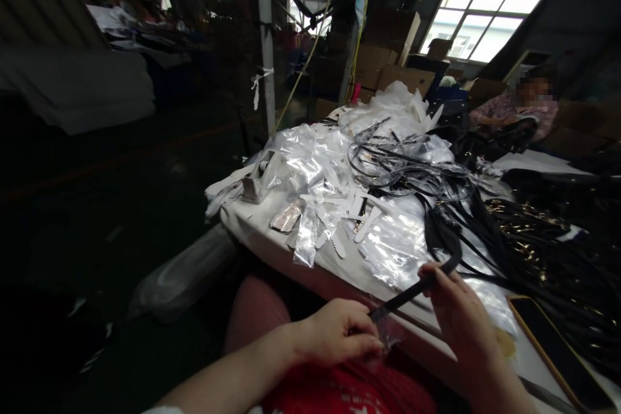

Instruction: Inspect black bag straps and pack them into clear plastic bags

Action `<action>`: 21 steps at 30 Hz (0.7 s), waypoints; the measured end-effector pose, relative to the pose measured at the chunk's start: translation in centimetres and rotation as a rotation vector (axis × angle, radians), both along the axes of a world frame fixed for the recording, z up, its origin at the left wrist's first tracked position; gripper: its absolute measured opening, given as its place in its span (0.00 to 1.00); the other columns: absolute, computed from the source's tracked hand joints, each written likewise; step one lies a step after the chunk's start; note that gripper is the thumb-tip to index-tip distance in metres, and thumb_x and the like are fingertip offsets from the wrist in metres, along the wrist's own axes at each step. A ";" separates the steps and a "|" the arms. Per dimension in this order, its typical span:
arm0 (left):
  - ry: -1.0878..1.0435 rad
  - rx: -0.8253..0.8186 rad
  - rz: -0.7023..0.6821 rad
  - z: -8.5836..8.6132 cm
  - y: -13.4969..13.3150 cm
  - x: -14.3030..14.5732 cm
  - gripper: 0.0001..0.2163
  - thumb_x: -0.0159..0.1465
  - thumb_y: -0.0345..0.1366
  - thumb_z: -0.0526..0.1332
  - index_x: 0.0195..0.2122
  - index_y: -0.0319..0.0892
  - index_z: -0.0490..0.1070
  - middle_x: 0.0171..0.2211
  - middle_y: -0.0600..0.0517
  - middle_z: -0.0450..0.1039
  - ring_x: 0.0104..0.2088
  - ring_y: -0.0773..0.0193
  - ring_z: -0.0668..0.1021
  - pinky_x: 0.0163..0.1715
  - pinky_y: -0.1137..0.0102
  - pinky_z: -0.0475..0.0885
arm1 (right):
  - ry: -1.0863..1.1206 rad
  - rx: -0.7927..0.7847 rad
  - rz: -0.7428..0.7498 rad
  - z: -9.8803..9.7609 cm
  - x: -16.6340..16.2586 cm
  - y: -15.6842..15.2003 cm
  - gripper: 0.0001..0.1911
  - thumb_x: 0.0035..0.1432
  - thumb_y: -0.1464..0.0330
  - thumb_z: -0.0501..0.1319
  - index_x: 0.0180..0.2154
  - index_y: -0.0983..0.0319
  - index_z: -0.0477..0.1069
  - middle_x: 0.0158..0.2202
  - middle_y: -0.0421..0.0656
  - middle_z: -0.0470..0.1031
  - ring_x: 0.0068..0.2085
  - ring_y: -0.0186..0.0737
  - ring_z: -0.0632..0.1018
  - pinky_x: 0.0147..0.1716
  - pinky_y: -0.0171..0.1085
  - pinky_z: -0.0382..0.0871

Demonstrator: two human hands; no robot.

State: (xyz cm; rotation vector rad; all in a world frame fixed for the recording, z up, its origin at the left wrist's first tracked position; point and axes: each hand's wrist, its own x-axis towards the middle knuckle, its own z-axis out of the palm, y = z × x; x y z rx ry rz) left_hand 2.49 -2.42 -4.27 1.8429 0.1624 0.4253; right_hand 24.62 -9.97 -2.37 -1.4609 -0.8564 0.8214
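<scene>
A black strap [406, 295] is stretched between my two hands, just over the near edge of the table. My left hand [339, 334] is closed round its lower end, where a bit of clear plastic [391, 335] pokes out below the fingers. Further up, my right hand [458, 307] pinches the same strap between thumb and fingers. From there the strap curves up toward a tangle of black straps [412, 168] on the table. Clear plastic bags [398, 239] lie beneath and beside that tangle. White notched strips [332, 223] are scattered to its left.
A phone in a tan case [557, 352] lies at the table's right front. Behind it are piled black straps with gold-coloured hardware [528, 252]. A small grey block [251, 190] sits at the left edge. Across the table is another person [517, 113]. A pole [266, 39] rises behind.
</scene>
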 end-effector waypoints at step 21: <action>0.063 0.297 0.205 -2.8 2.1 -1.1 0.06 0.62 0.31 0.62 0.34 0.42 0.79 0.40 0.49 0.78 0.40 0.64 0.78 0.46 0.72 0.71 | -0.181 0.210 -0.192 2.7 -1.2 -4.0 0.15 0.64 0.57 0.59 0.38 0.62 0.74 0.32 0.47 0.81 0.29 0.44 0.80 0.31 0.41 0.74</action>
